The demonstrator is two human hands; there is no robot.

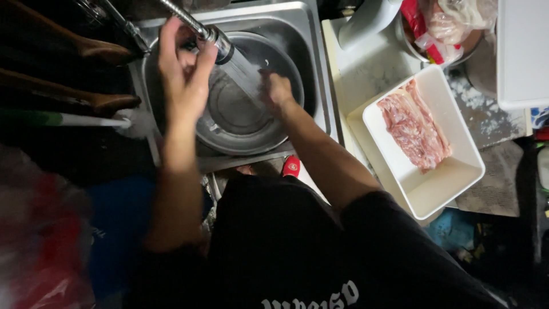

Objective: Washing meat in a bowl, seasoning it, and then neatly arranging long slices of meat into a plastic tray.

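Note:
My left hand (182, 68) is raised at the metal tap (214, 37), its fingers apart and touching the spout's head. Water sprays from the tap onto my right hand (275, 90), which hangs loosely curled in the stream and holds nothing. Under both hands a large round metal bowl (229, 131) sits inside the steel sink (311, 63).
A white rectangular tray (437, 194) with a slab of raw meat (413, 125) stands on the counter to the right of the sink. Behind it are plastic bags with red packaging (440, 26) and a white board (523, 51). Dark wooden handles (74, 51) lie at left.

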